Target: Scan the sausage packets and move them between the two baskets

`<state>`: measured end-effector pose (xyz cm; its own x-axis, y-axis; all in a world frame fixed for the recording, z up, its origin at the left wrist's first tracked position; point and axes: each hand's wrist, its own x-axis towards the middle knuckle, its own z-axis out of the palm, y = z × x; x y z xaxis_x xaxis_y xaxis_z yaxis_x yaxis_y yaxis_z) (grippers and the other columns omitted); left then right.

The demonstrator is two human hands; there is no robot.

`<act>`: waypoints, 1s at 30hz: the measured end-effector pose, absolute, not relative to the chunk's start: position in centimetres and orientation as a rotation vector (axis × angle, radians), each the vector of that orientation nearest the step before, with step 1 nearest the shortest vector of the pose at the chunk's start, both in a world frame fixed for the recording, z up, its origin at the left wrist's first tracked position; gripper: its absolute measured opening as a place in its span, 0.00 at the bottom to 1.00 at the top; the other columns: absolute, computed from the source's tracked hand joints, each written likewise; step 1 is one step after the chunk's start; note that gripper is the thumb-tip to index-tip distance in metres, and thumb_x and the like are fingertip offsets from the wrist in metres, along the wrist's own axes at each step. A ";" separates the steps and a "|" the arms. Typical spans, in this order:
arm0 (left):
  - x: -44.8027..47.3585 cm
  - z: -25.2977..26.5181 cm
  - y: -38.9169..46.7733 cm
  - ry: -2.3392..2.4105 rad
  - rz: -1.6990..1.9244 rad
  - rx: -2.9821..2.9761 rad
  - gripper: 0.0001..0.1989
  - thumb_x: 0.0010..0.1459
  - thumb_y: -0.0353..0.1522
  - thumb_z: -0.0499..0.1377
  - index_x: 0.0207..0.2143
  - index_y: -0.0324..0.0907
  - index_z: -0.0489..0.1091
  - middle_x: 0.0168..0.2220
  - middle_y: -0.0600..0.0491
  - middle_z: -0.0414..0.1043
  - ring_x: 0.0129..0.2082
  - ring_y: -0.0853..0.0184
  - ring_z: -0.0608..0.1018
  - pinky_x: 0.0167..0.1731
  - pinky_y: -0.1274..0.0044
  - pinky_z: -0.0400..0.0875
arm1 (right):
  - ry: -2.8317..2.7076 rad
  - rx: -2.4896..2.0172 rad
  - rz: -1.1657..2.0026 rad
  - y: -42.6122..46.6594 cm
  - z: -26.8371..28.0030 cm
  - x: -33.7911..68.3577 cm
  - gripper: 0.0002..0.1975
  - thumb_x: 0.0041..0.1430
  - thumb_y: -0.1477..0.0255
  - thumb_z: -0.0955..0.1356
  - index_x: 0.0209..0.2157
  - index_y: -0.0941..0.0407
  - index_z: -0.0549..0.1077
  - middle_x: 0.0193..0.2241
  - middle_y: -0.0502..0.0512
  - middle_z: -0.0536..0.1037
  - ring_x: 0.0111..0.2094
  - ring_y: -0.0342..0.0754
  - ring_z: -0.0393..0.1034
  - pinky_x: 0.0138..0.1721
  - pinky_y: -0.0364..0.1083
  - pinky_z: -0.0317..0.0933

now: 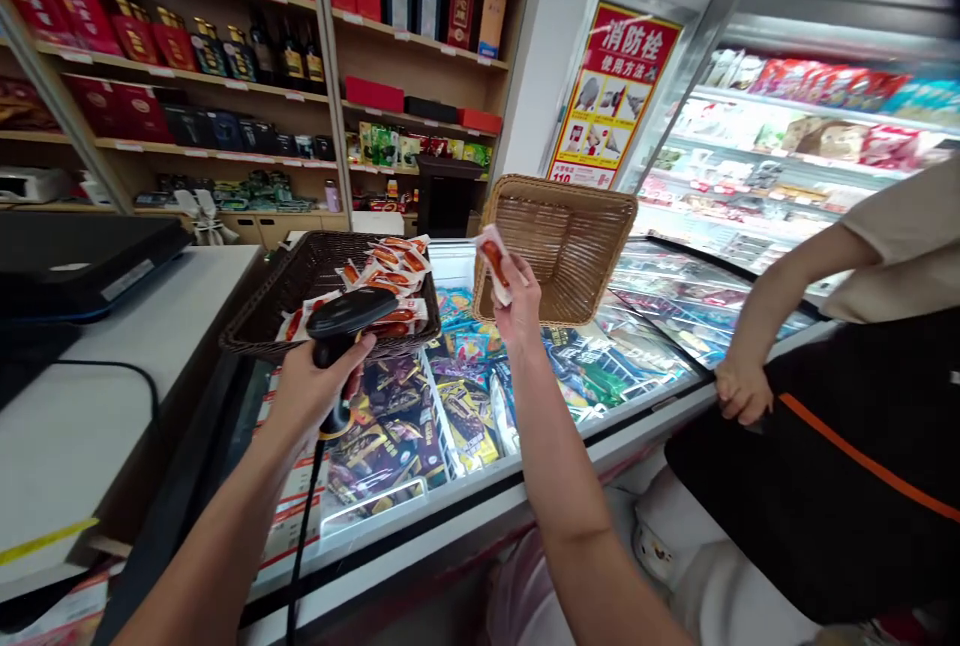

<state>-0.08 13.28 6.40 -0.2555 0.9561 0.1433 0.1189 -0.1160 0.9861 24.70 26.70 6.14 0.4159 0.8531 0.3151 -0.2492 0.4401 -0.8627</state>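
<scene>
My left hand (322,381) is wrapped round the handle of a black barcode scanner (351,314), whose cable hangs down toward me. The scanner's head is over the front of a dark brown wicker basket (255,311) that holds several small packaged sausages (397,271). Between the fingers of my right hand (517,301) is one packaged sausage (493,254), reddish in a clear and white wrapper. That hand is in front of the near left side of a light tan wicker basket (574,236), which is tilted toward me and shows no contents.
Both baskets are on a glass-topped chest freezer (390,516) full of ice cream packs. At the right stands a person in a black apron (847,466), hand near the freezer edge. A white counter (202,296) is at left; shelves (330,111) of boxes stand behind.
</scene>
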 end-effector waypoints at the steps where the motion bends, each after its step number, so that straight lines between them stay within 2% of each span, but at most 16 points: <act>1: -0.1 6.4 13.4 1.419 1.466 1.239 0.22 0.46 0.46 0.72 0.17 0.43 0.66 0.14 0.55 0.64 0.14 0.71 0.65 0.15 0.78 0.58 | -0.743 -0.857 0.764 27.4 6.0 25.9 0.23 0.56 0.53 0.72 0.47 0.53 0.75 0.38 0.52 0.83 0.32 0.45 0.76 0.29 0.42 0.67; 3: -0.1 6.3 13.6 1.414 1.478 1.233 0.22 0.45 0.45 0.72 0.17 0.42 0.66 0.15 0.55 0.65 0.14 0.72 0.65 0.15 0.78 0.58 | -0.547 -0.982 0.686 28.6 5.2 27.8 0.20 0.58 0.55 0.71 0.46 0.53 0.74 0.35 0.51 0.82 0.29 0.44 0.74 0.25 0.41 0.65; 6: -0.2 6.3 13.7 1.427 1.522 1.196 0.21 0.43 0.45 0.73 0.19 0.42 0.67 0.16 0.56 0.65 0.14 0.72 0.65 0.15 0.78 0.58 | -0.435 -1.247 0.664 29.9 3.1 28.4 0.09 0.58 0.63 0.69 0.36 0.54 0.72 0.25 0.47 0.76 0.23 0.44 0.68 0.24 0.43 0.63; 8: -0.3 6.5 13.7 1.448 1.589 1.133 0.21 0.42 0.45 0.74 0.21 0.42 0.68 0.17 0.57 0.66 0.14 0.72 0.66 0.15 0.78 0.58 | -0.444 -1.345 0.692 30.2 1.9 27.7 0.06 0.57 0.68 0.69 0.31 0.53 0.68 0.22 0.45 0.72 0.23 0.44 0.67 0.26 0.44 0.63; 10: -0.6 6.7 13.6 1.450 1.661 1.052 0.21 0.41 0.45 0.74 0.22 0.42 0.68 0.18 0.57 0.66 0.14 0.73 0.65 0.15 0.78 0.58 | -0.495 -1.348 0.669 30.1 1.3 26.9 0.05 0.56 0.72 0.70 0.31 0.53 0.68 0.27 0.50 0.75 0.30 0.48 0.71 0.32 0.46 0.66; 11: -0.7 6.8 13.6 1.449 1.689 1.017 0.21 0.41 0.45 0.74 0.23 0.42 0.67 0.18 0.58 0.66 0.14 0.73 0.65 0.15 0.78 0.58 | -0.529 -1.350 0.625 29.8 1.3 26.5 0.05 0.56 0.73 0.70 0.33 0.53 0.69 0.32 0.55 0.78 0.37 0.51 0.73 0.38 0.48 0.67; 12: -0.8 6.9 13.6 1.444 1.726 0.986 0.22 0.41 0.45 0.74 0.23 0.42 0.67 0.18 0.59 0.66 0.14 0.73 0.65 0.15 0.78 0.59 | -0.563 -1.352 0.566 29.5 1.4 26.1 0.06 0.56 0.74 0.70 0.36 0.54 0.70 0.40 0.61 0.79 0.45 0.54 0.72 0.44 0.51 0.67; 14: -1.1 7.2 13.5 1.442 1.775 0.947 0.21 0.42 0.44 0.73 0.25 0.42 0.67 0.19 0.60 0.65 0.15 0.74 0.66 0.16 0.79 0.60 | -0.655 -1.338 0.452 28.6 1.9 25.3 0.12 0.56 0.75 0.70 0.43 0.57 0.72 0.54 0.68 0.75 0.58 0.59 0.65 0.55 0.54 0.61; 16: -1.2 7.3 13.5 1.438 1.795 0.930 0.21 0.42 0.44 0.74 0.26 0.42 0.67 0.19 0.60 0.66 0.15 0.74 0.66 0.16 0.79 0.61 | -0.889 -1.311 0.373 27.6 2.5 24.1 0.14 0.59 0.75 0.70 0.47 0.58 0.74 0.59 0.68 0.73 0.61 0.60 0.61 0.61 0.56 0.55; 20: -1.3 7.1 13.7 1.404 1.809 0.904 0.22 0.41 0.43 0.74 0.25 0.42 0.66 0.18 0.59 0.66 0.14 0.74 0.66 0.15 0.79 0.59 | -1.581 -1.237 0.305 26.1 3.2 20.2 0.09 0.67 0.70 0.66 0.43 0.55 0.78 0.47 0.60 0.80 0.50 0.55 0.72 0.58 0.54 0.60; 22: -1.4 6.9 13.9 1.389 1.812 0.882 0.22 0.41 0.43 0.74 0.25 0.42 0.66 0.18 0.59 0.66 0.14 0.73 0.66 0.14 0.79 0.58 | -1.776 -1.270 0.274 26.0 3.5 18.1 0.11 0.68 0.68 0.65 0.44 0.54 0.79 0.46 0.59 0.82 0.50 0.55 0.72 0.56 0.53 0.61; 27: -1.6 6.4 14.2 1.378 1.815 0.867 0.21 0.43 0.43 0.73 0.26 0.42 0.67 0.18 0.59 0.66 0.14 0.73 0.66 0.15 0.79 0.58 | -2.020 -1.542 0.217 27.1 5.0 14.6 0.20 0.64 0.56 0.72 0.49 0.55 0.80 0.42 0.63 0.83 0.53 0.62 0.72 0.57 0.56 0.60; 30: -1.5 6.3 14.1 1.376 1.801 0.879 0.20 0.45 0.44 0.73 0.28 0.42 0.67 0.18 0.59 0.65 0.15 0.72 0.67 0.16 0.79 0.60 | -2.044 -1.521 0.294 27.7 5.3 13.7 0.18 0.60 0.60 0.75 0.49 0.53 0.81 0.45 0.61 0.83 0.52 0.61 0.73 0.57 0.56 0.61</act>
<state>-1.53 14.12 6.27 -0.5284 0.8428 0.1018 -0.1233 -0.1949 0.9730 13.74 27.70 5.32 -0.1915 0.9313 0.3100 0.8063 0.3294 -0.4914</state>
